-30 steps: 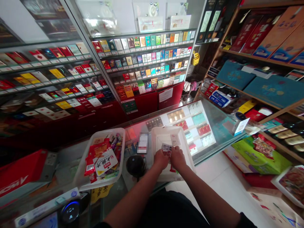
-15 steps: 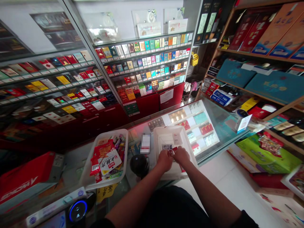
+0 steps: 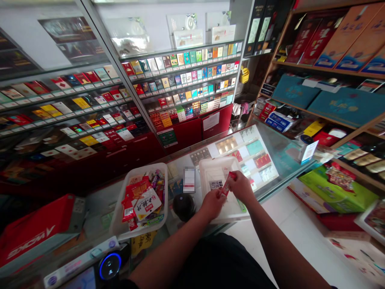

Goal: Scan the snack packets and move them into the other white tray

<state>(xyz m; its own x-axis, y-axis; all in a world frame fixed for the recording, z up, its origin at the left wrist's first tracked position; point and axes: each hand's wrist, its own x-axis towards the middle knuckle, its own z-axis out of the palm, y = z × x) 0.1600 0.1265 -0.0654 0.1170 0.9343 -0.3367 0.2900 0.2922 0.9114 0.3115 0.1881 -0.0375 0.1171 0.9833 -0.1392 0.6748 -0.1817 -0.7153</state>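
Note:
A narrow red packet (image 3: 228, 184) with pale print is held slantwise over a white plastic bin (image 3: 207, 163). My left hand (image 3: 212, 204) pinches its lower end, and my right hand (image 3: 243, 188) grips the upper end; both are closed. Inside the bin a label with a black square code (image 3: 215, 185) shows through or lies on the bottom, I cannot tell which. Something green (image 3: 241, 206) lies near its right side, partly covered by my right wrist. To the left, another white bin (image 3: 116, 218) holds a heap of red, white and coloured snack packets (image 3: 146, 204).
Between the bins stand a dark round object (image 3: 184, 206) and a small white box (image 3: 189, 180). A glass display counter (image 3: 270, 192) runs right, bearing a code stand (image 3: 309, 151). At left are a red box (image 3: 39, 230) and a device with a blue-lit ring (image 3: 110, 265). Shelves of cigarette packs (image 3: 186, 76) line the wall.
My hands have drawn slightly apart, the right one rising to the right. More of the red packet shows between them, and the green thing in the bin has come into sight.

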